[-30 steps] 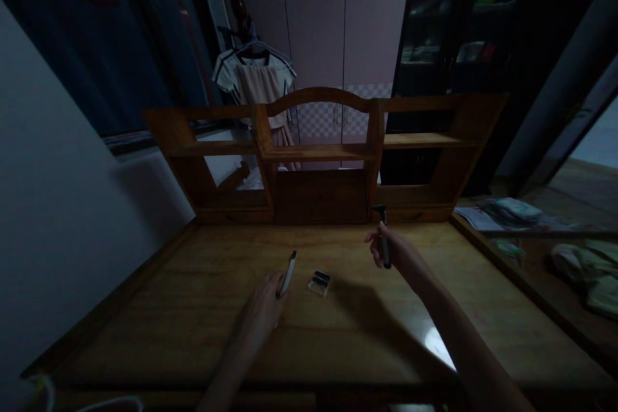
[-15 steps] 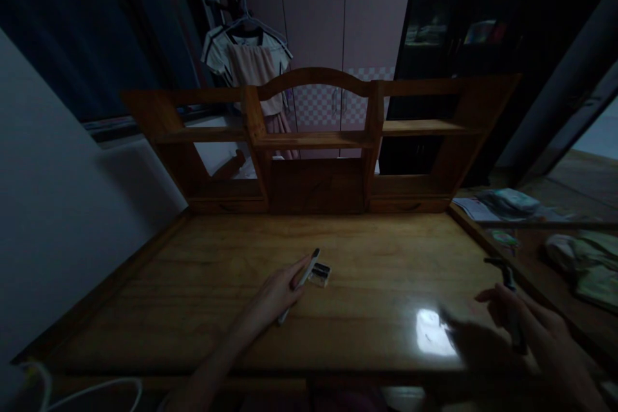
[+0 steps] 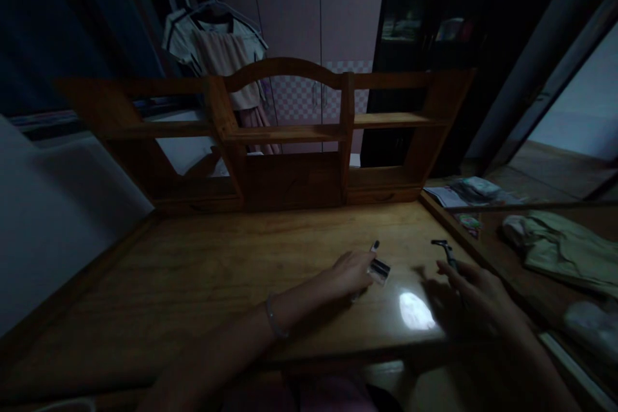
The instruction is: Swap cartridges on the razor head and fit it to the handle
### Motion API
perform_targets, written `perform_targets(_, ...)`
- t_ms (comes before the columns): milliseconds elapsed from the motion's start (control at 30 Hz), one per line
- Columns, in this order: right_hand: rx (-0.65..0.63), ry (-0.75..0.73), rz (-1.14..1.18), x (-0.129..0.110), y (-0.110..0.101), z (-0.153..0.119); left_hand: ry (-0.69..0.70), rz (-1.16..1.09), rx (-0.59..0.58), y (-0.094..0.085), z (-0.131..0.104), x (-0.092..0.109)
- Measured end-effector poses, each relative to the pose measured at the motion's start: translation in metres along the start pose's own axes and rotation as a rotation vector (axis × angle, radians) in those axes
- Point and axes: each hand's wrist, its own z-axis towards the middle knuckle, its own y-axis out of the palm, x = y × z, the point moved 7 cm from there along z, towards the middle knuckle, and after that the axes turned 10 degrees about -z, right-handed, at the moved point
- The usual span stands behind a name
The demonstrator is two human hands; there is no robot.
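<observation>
My left hand (image 3: pixel 351 271) is closed around a slim white stick with a dark tip (image 3: pixel 375 245), which looks like a toothbrush. At its fingertips is a small clear case (image 3: pixel 379 271) with dark razor cartridges inside; it moves along with this hand, over the desk. To the right, my right hand (image 3: pixel 476 286) grips a dark razor (image 3: pixel 450 257) by its handle, the T-shaped head pointing up and away from me. The lower part of the handle is hidden in shadow and behind fingers. A gap of bare wood separates the two hands.
The glossy wooden desk (image 3: pixel 232 270) has a raised rim on the right and a shelf unit (image 3: pixel 290 135) along its back. Beyond the rim lie papers (image 3: pixel 444 197), a plastic bag (image 3: pixel 477 188) and a greenish cloth (image 3: pixel 560 244). A bright reflection shows near the front edge.
My left hand has moved right across the desk with the stick and the cartridge case. My right hand has shifted a little left in view, still holding the razor. The view has turned right.
</observation>
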Motion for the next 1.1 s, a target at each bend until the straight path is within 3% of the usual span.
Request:
perform_targets(67, -0.119, -0.013, -0.029, 0.008, 0.011, 0.015, -0.041, 0.058, 0.004, 0.017, 0.027, 0.014)
perform_targets(133, -0.145, -0.024, -0.115, 0.019, 0.017, 0.03, -0.096, 0.1, 0.017, 0.029, 0.05, 0.026)
perform_targets(300, -0.044, -0.009, -0.389, 0.037, 0.021, 0.057, -0.144, 0.075, 0.062, 0.048, 0.081, 0.04)
perform_targets(567, 0.095, -0.035, -0.527, 0.01, 0.014, 0.051, -0.176, 0.108, 0.16, 0.047, 0.069, 0.014)
perform_targets(667, 0.18, -0.168, -0.513, -0.011, 0.007, 0.044, -0.197, 0.097, 0.172, 0.043, 0.064, 0.009)
perform_targets(800, 0.041, -0.41, -0.459, -0.031, 0.018, 0.043, -0.226, 0.065, 0.198, 0.042, 0.061, 0.007)
perform_targets(1100, -0.235, -0.552, -0.363, -0.032, 0.022, 0.064, -0.258, -0.016, 0.221, 0.045, 0.061, 0.006)
